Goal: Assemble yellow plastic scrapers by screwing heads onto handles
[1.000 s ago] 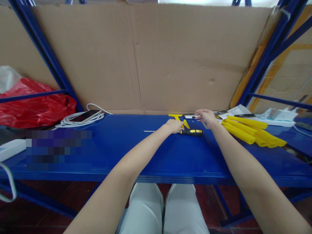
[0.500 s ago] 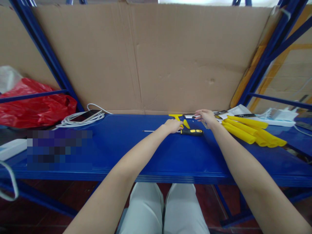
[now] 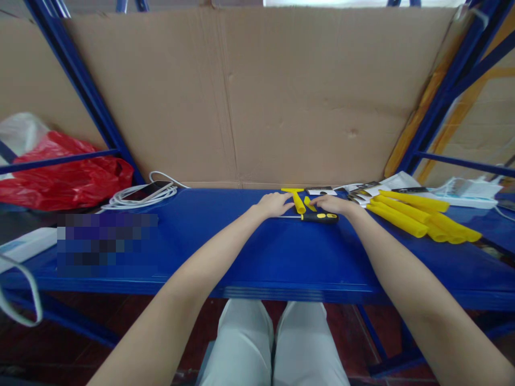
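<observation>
A yellow T-shaped scraper-like tool (image 3: 298, 202) lies near the back of the blue table. My left hand (image 3: 276, 205) rests just left of it, fingers stretched out, with fingertips beside its stem and nothing seen in the grip. On the other side, the fingers of my right hand (image 3: 330, 204) are drawn together at the right edge of a small yellow wedge-shaped piece (image 3: 308, 203). Just in front of both hands lies a screwdriver (image 3: 319, 217) with a black and yellow handle; its shaft points left, partly behind my left hand.
Yellow tubes (image 3: 406, 217) are piled at the right, near flat packets (image 3: 364, 190) and a white power strip (image 3: 462, 200). A coiled white cable (image 3: 140, 197) and a red plastic bag (image 3: 68, 171) are at the left. A cardboard sheet (image 3: 281, 96) stands behind the table.
My right hand has come left and nearer, from the packets to the small yellow piece. My left hand has drawn back left from the T-shaped tool, uncovering its stem.
</observation>
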A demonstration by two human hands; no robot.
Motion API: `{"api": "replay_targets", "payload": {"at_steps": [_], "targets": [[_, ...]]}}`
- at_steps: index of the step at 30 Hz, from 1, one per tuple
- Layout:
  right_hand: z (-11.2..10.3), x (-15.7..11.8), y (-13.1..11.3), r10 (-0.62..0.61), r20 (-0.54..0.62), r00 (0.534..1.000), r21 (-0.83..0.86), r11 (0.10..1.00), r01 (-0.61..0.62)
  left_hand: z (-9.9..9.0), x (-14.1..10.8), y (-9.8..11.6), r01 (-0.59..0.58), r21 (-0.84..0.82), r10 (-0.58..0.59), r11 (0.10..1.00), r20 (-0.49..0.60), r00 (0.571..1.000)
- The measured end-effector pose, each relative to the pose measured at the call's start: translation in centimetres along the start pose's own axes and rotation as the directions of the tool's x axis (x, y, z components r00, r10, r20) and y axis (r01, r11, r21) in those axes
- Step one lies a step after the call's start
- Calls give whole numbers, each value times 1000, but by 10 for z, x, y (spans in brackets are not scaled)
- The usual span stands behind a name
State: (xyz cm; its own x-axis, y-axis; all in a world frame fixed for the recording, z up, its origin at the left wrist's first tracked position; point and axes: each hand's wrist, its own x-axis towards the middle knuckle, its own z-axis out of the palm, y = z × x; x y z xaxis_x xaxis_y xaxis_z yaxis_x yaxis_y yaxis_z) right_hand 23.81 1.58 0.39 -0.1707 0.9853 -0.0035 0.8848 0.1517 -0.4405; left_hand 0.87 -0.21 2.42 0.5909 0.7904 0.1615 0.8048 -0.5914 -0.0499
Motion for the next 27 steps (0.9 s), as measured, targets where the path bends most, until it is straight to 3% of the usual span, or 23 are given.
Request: {"api": "replay_targets", "payload": {"at_steps": [6,11,15,18,20,21,23,27], "targets": [[4,-2,-9,-5,51,999,-116,993,11,19,-26,-40,26,-91,-36,996,-103,994],[5,-6,-16,-9,45,999,-123,992,14,38,-34,-62,13,-286,-85,958,-242,967],[-2,-9,-16,11,-74,997,-148,989,-22,42,-30,-69,49,-372,-169,927,-297,940],[-16,-14,-8,76,-227,971,-195,973,-122,44,-29,-70,32,-362,-153,932,-311,938],[-28,-22,0,191,-334,923,-208,940,-270,44,-29,-69,4,-348,-124,937,-325,938],[-34,-27,4,267,-399,877,-202,908,-368,45,-29,-67,-13,-342,-109,940,-334,936],[-44,-40,13,405,-520,752,-163,818,-552,45,-29,-64,-46,-333,-78,942,-349,934],[-53,-63,28,548,-622,559,-51,684,-727,44,-29,-57,-100,-319,-23,942,-360,933]]}}
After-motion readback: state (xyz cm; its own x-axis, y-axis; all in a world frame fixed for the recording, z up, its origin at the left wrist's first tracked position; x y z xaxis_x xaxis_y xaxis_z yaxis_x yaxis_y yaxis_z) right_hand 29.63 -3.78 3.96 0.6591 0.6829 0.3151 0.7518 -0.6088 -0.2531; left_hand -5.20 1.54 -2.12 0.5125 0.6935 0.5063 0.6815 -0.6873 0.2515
